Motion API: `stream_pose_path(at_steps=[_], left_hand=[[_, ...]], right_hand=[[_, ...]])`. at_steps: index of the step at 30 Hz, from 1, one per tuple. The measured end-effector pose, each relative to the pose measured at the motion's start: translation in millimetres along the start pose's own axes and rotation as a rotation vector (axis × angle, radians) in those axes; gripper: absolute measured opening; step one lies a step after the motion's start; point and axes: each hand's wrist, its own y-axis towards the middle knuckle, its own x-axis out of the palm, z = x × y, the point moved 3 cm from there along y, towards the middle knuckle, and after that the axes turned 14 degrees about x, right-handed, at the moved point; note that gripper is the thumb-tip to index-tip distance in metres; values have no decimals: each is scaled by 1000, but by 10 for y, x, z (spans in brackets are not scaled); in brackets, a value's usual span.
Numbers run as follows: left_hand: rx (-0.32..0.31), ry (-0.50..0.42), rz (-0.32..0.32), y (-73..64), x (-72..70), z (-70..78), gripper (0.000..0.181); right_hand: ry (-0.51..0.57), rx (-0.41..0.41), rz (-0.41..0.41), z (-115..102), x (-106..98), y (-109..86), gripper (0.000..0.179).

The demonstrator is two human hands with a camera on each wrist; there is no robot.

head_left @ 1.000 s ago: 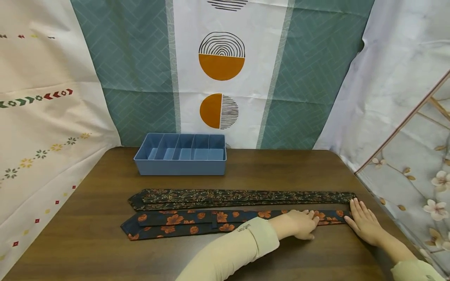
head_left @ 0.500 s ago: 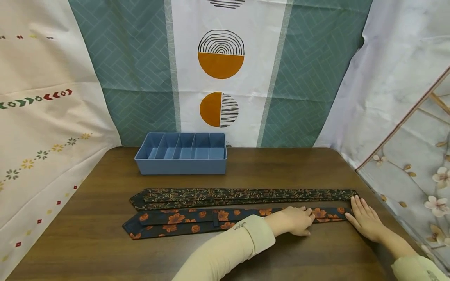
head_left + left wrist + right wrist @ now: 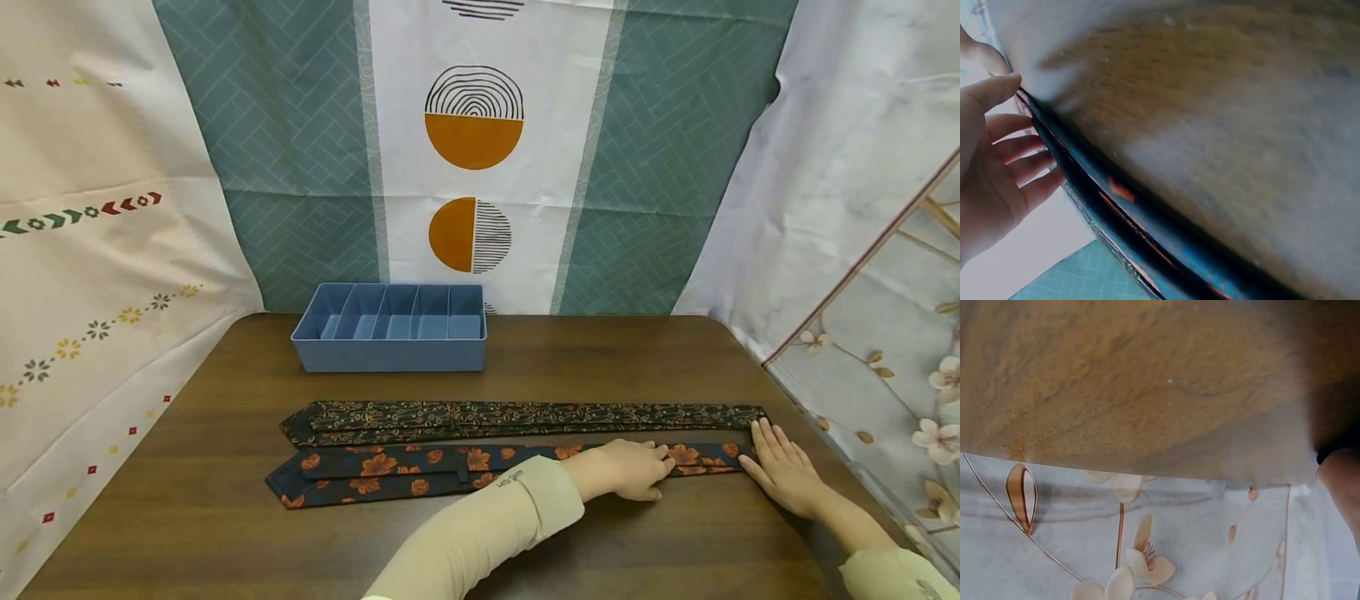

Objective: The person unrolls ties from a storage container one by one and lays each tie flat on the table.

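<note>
Two neckties lie side by side on the table, back sides up and wide ends to the left. The nearer necktie (image 3: 390, 479) is navy with orange flowers; the farther one (image 3: 525, 417) is dark with a small gold and rust pattern. My left hand (image 3: 633, 469) rests on the floral necktie right of its middle, hiding part of it. In the left wrist view, the left fingers (image 3: 1022, 144) are extended against the necktie's edge. My right hand (image 3: 787, 471) lies flat at the narrow ends, fingers straight, fingertips at the patterned necktie's tip. The right wrist view shows only part of that hand (image 3: 1342, 481).
A blue box (image 3: 390, 356) with several compartments stands at the back left of the wooden table (image 3: 600, 358). Hanging cloths (image 3: 675, 167) surround the table at the back and both sides.
My left hand has slid slightly left along the floral necktie, so more of an orange flower shows beside its fingertips. The right hand stays at the narrow ends.
</note>
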Motion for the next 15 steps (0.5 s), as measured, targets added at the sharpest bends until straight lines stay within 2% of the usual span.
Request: stream_pose_path(at_steps=[3, 8, 11, 15], left_hand=[[28, 1, 16, -21, 3, -24, 59], [67, 19, 68, -107, -30, -91, 58], [82, 12, 113, -217, -61, -148, 56], [104, -22, 198, -434, -95, -249, 53]], right_hand=[[-2, 0, 6, -1, 4, 9, 70], [-3, 11, -30, -13, -39, 33, 72], [-9, 6, -50, -39, -89, 35, 72], [-24, -11, -65, -106, -179, 37, 72]])
